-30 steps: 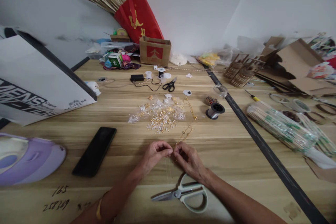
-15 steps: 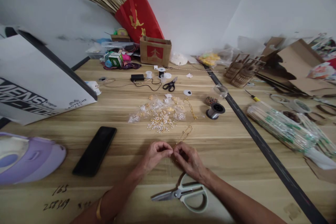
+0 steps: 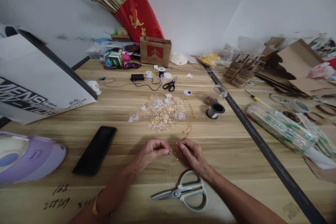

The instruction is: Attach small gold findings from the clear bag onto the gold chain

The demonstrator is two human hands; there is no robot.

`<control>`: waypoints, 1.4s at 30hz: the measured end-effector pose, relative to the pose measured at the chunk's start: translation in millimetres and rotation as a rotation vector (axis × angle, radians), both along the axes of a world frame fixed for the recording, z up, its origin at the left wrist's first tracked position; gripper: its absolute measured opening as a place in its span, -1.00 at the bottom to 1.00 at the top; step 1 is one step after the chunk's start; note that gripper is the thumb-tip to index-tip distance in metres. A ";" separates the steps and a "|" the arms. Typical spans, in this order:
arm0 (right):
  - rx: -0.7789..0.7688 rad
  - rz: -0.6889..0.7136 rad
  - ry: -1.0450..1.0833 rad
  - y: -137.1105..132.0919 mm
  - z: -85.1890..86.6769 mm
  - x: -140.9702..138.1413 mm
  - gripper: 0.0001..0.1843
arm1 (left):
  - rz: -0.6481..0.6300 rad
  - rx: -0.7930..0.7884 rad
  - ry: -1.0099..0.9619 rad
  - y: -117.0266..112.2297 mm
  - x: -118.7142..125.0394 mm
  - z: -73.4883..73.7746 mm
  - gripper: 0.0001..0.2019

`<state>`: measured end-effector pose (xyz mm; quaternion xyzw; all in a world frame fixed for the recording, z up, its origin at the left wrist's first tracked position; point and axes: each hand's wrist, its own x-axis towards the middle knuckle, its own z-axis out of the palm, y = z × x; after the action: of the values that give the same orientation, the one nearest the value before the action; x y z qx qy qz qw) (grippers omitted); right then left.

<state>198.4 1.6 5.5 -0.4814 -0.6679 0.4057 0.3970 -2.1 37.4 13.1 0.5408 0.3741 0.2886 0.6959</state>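
Just beyond the grey scissors (image 3: pixel 183 193), the left hand (image 3: pixel 151 153) presses thumb and forefinger onto a gold chain (image 3: pixel 175 154). The chain's links blur between the hands, its far end trailing away from the scissors. The right hand (image 3: pixel 193 156) pinches it too, fingertips hiding the grip.

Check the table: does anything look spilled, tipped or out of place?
Small gold findings lie scattered loose mid-table, and a clear cup by the spool seems tipped over, brown beads beside it. The left hand and right hand pinch a gold chain.
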 end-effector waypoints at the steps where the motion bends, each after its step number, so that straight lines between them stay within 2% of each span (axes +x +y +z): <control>1: 0.003 -0.017 0.004 1.1 -0.3 0.9 -0.65 | -0.027 0.008 0.002 1.5 -3.3 0.2 -0.76; 13: -0.020 -0.033 0.041 6.2 -0.5 3.8 -0.69 | -0.260 0.095 0.079 14.5 -27.5 -2.1 -0.76; 19: -0.011 0.166 -0.131 11.7 2.2 12.4 -0.83 | -0.263 0.109 0.132 13.8 -28.9 -1.8 -0.79; 22: 0.036 0.205 -0.216 12.6 6.2 15.0 -0.85 | -0.257 0.102 0.139 12.8 -28.0 -1.8 -0.79; 30: 0.117 0.373 -0.371 13.7 27.6 19.7 -0.82 | -0.265 0.097 0.155 13.3 -27.0 0.2 -0.78; 35: 0.165 0.422 -0.544 13.8 35.0 25.7 -0.88 | -0.256 0.099 0.164 13.2 -27.2 0.9 -0.81; 42: 0.294 0.449 -0.773 5.0 30.3 18.7 -0.85 | -0.231 0.098 0.179 12.3 -26.4 -0.7 -0.82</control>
<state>217.1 6.6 35.9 -0.3795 -0.9047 0.1736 0.0854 -28.5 49.7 12.3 0.6372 0.3557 0.1752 0.6609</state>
